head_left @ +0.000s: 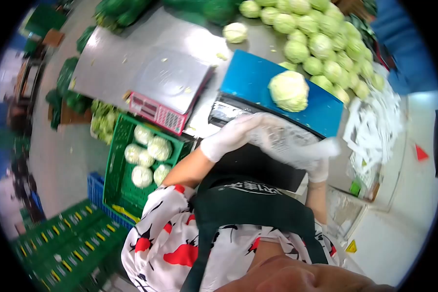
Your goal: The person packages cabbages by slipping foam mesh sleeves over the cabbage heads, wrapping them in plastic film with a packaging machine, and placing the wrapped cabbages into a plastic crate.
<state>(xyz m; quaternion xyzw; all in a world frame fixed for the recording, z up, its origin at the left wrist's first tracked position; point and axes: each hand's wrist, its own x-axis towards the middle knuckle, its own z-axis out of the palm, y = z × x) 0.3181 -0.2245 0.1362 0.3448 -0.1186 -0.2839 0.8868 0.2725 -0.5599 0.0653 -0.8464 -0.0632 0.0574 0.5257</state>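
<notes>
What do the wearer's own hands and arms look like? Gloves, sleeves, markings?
Left hand and right hand both wear white gloves ending near the wrist; no markings discernible, fingers partly blurred. Forearms are bare below the sleeves. The left sleeve is loose, white, with a red and black print.

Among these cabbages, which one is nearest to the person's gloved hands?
The single cabbage on the blue surface, beyond the left hand and right hand. The others are farther off: in the green crate, the pile, or alone at its left.
</notes>
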